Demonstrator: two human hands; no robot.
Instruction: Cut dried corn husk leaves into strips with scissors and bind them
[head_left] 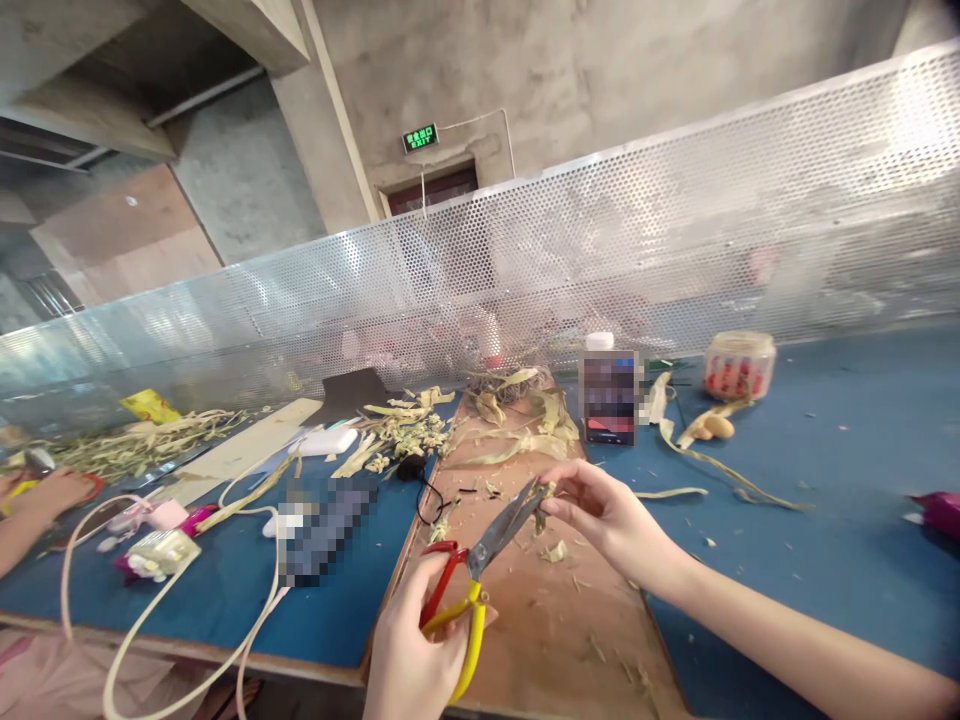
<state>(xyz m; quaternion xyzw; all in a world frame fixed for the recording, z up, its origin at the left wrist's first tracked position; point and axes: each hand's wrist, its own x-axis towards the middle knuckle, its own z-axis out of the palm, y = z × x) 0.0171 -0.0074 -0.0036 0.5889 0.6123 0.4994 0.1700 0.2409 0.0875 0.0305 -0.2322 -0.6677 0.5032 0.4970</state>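
My left hand (pixel 420 640) is wrapped round the red and yellow handles of a pair of scissors (pixel 499 535). Their metal blades point up and to the right, over a brown board (pixel 517 625). At the blade tips my right hand (pixel 592 510) pinches a small piece of dried plant (pixel 541 518) between thumb and fingers. The blades overlap this piece, and I cannot tell whether they cut into it. Small plant scraps are scattered on the board beneath. Farther back on the board lie pale dried leaves (pixel 525 440).
A jar (pixel 739 366) and an upright phone (pixel 610 400) stand at the back right. To the left are dried flowers (pixel 412 430), a blurred dark object (pixel 330 530) and a looping pale cable (pixel 135 630). Another person's hand (pixel 71 490) works at far left. A perforated metal screen (pixel 300 285) closes off the back.
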